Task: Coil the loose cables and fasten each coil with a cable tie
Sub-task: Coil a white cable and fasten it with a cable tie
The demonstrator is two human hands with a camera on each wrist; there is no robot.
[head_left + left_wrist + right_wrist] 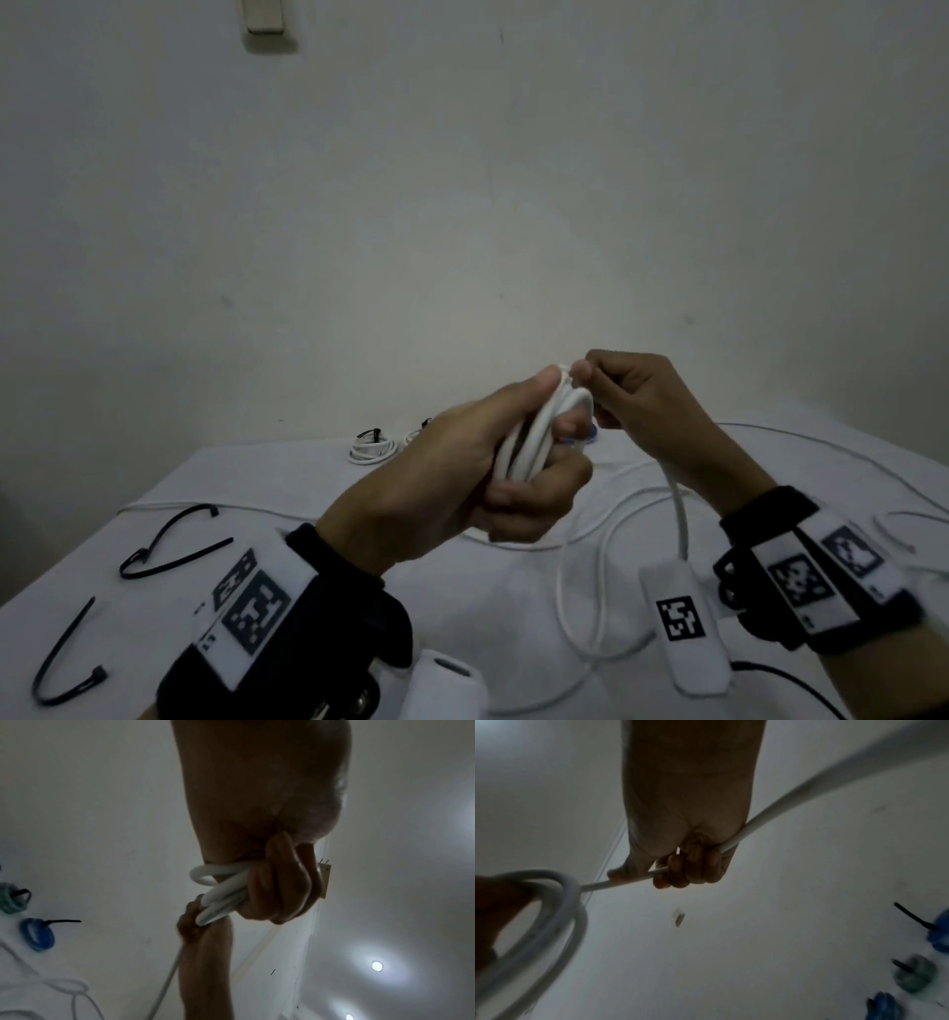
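White cable coil [534, 437] sits clenched in the left hand [462, 462] above the counter [462, 591], keeping its loops stacked, while the right hand [652, 406] pinches the trailing cable [678, 509] taut to feed another loop; black cable ties [169, 545] wait nearby.

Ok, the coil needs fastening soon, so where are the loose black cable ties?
In the head view, two black cable ties lie on the white table, at its left, beside the left hand.
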